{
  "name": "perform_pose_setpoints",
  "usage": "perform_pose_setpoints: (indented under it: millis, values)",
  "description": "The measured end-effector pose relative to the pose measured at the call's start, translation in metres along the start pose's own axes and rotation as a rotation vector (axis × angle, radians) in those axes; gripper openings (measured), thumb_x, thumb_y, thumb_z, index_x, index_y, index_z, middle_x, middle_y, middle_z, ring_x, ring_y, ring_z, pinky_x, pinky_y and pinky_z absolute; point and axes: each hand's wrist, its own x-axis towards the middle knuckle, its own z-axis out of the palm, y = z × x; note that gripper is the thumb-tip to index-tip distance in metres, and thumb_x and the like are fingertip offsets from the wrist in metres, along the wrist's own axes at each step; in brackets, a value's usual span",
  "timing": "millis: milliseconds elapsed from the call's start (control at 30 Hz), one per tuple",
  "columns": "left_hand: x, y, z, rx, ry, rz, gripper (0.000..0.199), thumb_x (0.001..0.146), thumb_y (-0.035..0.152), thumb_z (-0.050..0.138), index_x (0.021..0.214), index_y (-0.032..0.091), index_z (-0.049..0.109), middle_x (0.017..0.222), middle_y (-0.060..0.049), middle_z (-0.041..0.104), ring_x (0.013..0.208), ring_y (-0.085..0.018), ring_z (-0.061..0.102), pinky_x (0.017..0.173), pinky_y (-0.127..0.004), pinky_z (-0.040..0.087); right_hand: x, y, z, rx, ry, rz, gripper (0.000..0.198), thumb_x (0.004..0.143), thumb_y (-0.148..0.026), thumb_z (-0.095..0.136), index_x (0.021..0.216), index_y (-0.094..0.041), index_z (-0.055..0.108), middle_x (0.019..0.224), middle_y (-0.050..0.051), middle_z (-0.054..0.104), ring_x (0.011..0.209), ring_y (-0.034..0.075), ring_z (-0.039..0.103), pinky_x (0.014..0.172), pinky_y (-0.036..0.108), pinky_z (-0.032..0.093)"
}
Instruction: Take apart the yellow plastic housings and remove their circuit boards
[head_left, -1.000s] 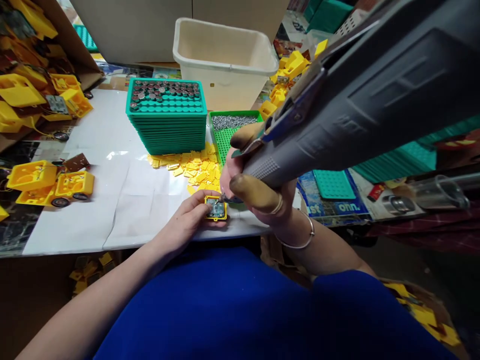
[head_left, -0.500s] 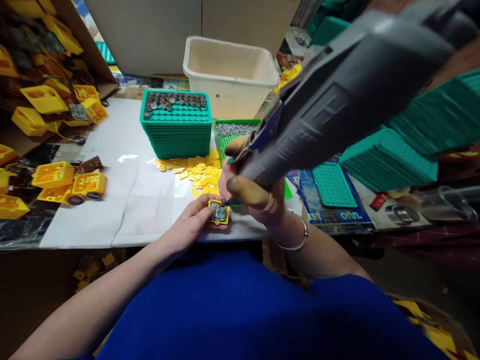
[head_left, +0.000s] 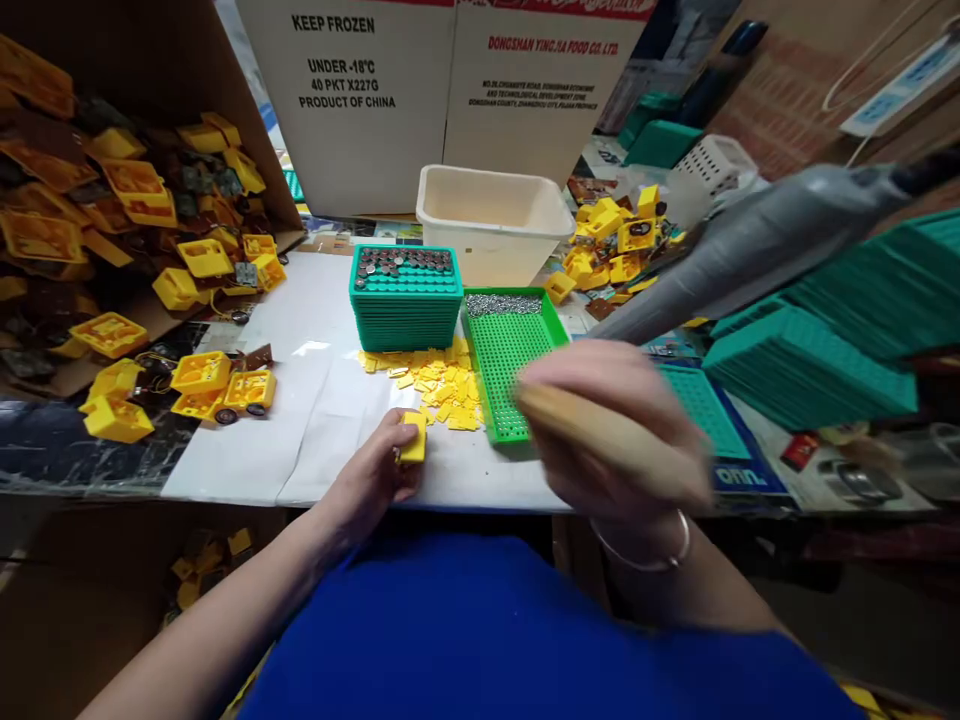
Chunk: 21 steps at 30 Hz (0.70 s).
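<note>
Front edge: the worktop [head_left: 247,470], covered in creased white sheet, ends just on the near side of the left hand [head_left: 379,460]
Left hand: thumb and fingers pinch a small yellow plastic case [head_left: 412,438], held over the sheet near that edge
Right hand: curled and blurred, the right hand [head_left: 615,430] is at the lower end of a long grey wrapped tool [head_left: 697,270]; I cannot tell how it grips
Open room: white sheet stretches from the left hand to the yellow plastic toy vehicle [head_left: 225,385]; ahead, flat yellow plastic pieces [head_left: 442,385] lie scattered, too many to count
Beyond: a stack of teal plastic trays [head_left: 405,325] stands beside a shallow green perforated tray [head_left: 514,350] with silvery metal bits heaped at its far end
Room: a printed white cardboard box [head_left: 442,110] stands behind a cream plastic bin [head_left: 487,250]; a brown cardboard box [head_left: 187,60] of yellow parts is at left
Counts: one case pinched, one tool, one green tray, one cream bin, two wheels visible on the vehicle
</note>
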Motion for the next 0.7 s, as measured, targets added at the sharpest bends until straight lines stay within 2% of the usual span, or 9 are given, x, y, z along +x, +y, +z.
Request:
perform_pose_setpoints:
  millis: [33, 67, 100, 200, 333, 500, 700]
  values:
    - [0.0, 0.0, -0.002, 0.01, -0.022, 0.012, 0.03, 0.078, 0.042, 0.065, 0.095, 0.019, 0.055, 0.065, 0.005, 0.05, 0.048, -0.007, 0.041, 0.039, -0.016, 0.03, 0.009, -0.002, 0.011, -0.026, -0.13, -0.152, 0.014, 0.083, -0.046, 0.065, 0.092, -0.039, 0.074, 0.091, 0.001, 0.072, 0.087, 0.02, 0.066, 0.081, 0.043, 0.054]
    - [0.0, 0.0, -0.004, 0.025, -0.038, 0.02, 0.032, 0.079, 0.043, 0.064, 0.099, 0.019, 0.056, 0.066, 0.004, 0.052, 0.051, -0.009, 0.044, 0.041, -0.017, 0.034, 0.022, -0.002, 0.025, -0.062, -0.224, -0.282, 0.019, 0.091, -0.032, 0.056, 0.1, -0.034, 0.073, 0.094, 0.002, 0.072, 0.088, 0.019, 0.065, 0.082, 0.04, 0.054]
    - [0.0, 0.0, -0.005, 0.041, -0.047, 0.022, 0.034, 0.08, 0.043, 0.064, 0.103, 0.019, 0.056, 0.069, 0.002, 0.055, 0.055, -0.01, 0.049, 0.043, -0.018, 0.039, 0.036, 0.0, 0.04, -0.115, -0.307, -0.311, 0.024, 0.094, -0.027, 0.051, 0.105, -0.027, 0.073, 0.097, 0.005, 0.07, 0.09, 0.019, 0.064, 0.084, 0.039, 0.053]
    - [-0.001, -0.001, -0.01, 0.04, -0.051, 0.009, 0.043, 0.08, 0.039, 0.07, 0.113, 0.018, 0.054, 0.083, -0.004, 0.064, 0.072, -0.017, 0.063, 0.056, -0.026, 0.051, 0.079, 0.013, 0.086, -0.309, -0.498, -0.254, 0.03, 0.095, -0.017, 0.047, 0.115, -0.019, 0.069, 0.109, 0.009, 0.066, 0.101, 0.021, 0.061, 0.089, 0.038, 0.05]
    - [-0.004, -0.001, -0.016, -0.039, -0.039, 0.004, 0.043, 0.077, 0.031, 0.076, 0.113, 0.018, 0.056, 0.103, -0.01, 0.068, 0.09, -0.024, 0.07, 0.075, -0.034, 0.056, 0.111, 0.027, 0.125, -0.516, -0.608, -0.171, 0.031, 0.093, -0.016, 0.048, 0.117, -0.019, 0.066, 0.114, 0.01, 0.06, 0.102, 0.023, 0.056, 0.086, 0.038, 0.046]
    - [-0.005, -0.001, -0.024, -0.082, -0.051, 0.01, 0.037, 0.077, 0.029, 0.076, 0.109, 0.019, 0.06, 0.107, -0.009, 0.069, 0.096, -0.026, 0.07, 0.085, -0.039, 0.055, 0.117, 0.027, 0.139, -0.596, -0.674, -0.143, 0.029, 0.091, -0.016, 0.047, 0.109, -0.018, 0.069, 0.107, 0.011, 0.06, 0.094, 0.022, 0.054, 0.081, 0.036, 0.043]
    - [-0.003, -0.004, -0.023, -0.141, -0.072, 0.019, 0.036, 0.077, 0.025, 0.076, 0.108, 0.019, 0.06, 0.106, -0.01, 0.071, 0.094, -0.025, 0.071, 0.088, -0.04, 0.054, 0.121, 0.026, 0.142, -0.584, -0.727, -0.175, 0.03, 0.092, -0.018, 0.045, 0.105, -0.018, 0.072, 0.107, 0.01, 0.063, 0.098, 0.023, 0.056, 0.084, 0.037, 0.042]
